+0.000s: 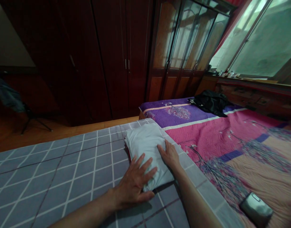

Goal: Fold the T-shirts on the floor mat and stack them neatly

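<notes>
A folded pale cloth (145, 139), perhaps a garment, lies as a flat bundle on the grey checked bedspread (83, 161). My left hand (136, 180) rests over its near left edge with the fingers spread across the fabric. On the right side of the bundle, my right hand (169, 155) touches the edge, its thumb pointing in over the cloth and the other fingers stretched forward. Neither hand grips the fabric. The underside of the bundle is hidden.
A second bed with a purple and pink floral cover (197, 136) adjoins on the right. A phone (256, 209) and a black garment (210, 103) lie on it. Dark wardrobes (117, 63) stand behind. A tripod (31, 117) is at the far left.
</notes>
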`<state>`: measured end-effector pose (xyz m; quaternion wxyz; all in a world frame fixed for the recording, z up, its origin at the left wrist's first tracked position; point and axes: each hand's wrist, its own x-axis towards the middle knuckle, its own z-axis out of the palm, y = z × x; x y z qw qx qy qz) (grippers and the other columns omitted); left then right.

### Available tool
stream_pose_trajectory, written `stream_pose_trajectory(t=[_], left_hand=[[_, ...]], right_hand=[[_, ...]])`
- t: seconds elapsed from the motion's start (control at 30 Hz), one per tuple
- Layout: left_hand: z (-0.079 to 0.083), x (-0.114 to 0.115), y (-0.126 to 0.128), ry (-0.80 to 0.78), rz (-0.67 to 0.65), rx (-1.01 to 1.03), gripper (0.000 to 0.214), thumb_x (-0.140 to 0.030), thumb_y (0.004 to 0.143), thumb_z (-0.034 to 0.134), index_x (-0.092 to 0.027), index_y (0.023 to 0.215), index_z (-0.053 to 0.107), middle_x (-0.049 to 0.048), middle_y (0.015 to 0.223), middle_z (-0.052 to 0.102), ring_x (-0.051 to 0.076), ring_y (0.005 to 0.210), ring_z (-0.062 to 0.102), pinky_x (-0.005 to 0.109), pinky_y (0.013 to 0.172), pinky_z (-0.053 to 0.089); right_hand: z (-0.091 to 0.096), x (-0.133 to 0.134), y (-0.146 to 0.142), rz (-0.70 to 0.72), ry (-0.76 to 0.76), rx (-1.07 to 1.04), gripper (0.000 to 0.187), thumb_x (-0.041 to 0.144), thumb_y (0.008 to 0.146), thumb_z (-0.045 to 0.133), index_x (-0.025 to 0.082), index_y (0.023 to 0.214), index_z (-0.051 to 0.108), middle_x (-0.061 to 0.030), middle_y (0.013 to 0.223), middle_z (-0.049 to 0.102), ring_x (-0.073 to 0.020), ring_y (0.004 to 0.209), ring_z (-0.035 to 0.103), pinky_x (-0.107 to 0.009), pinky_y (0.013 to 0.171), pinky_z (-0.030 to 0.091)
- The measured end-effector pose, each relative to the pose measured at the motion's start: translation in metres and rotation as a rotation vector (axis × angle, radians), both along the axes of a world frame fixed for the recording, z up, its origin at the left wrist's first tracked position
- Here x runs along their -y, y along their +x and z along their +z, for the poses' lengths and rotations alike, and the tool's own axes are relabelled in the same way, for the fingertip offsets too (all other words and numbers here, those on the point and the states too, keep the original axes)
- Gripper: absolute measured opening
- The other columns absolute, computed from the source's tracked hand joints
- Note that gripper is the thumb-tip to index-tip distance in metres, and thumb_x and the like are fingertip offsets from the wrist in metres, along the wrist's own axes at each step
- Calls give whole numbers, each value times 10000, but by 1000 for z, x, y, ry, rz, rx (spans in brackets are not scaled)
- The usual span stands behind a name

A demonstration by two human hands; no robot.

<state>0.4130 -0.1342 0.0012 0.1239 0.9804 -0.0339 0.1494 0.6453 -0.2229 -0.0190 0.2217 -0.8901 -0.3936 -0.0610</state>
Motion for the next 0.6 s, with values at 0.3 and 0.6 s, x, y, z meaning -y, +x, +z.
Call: stream_pose_trajectory(t=[0.3, 0.6], left_hand=[[-5, 5, -26, -61, -31, -33, 811, -576, 852, 505, -299, 1496, 98, 112, 1555, 131, 376, 1412, 86, 634, 1083, 190], [-12, -41, -201, -254, 549, 138, 594, -344, 876, 522, -362, 1431, 314, 26, 1440, 437, 263, 1281, 455, 429, 1018, 438]], right_hand=[[1, 0, 8, -6, 46, -33, 613, 506, 870, 431, 43, 1266, 494, -201, 1181, 604, -312, 1117, 531, -412, 957, 383], [17, -1, 12, -35, 103, -206, 604, 506, 798, 516, 52, 1191, 586, -206, 1102, 647, -326, 1059, 583, -408, 879, 437]])
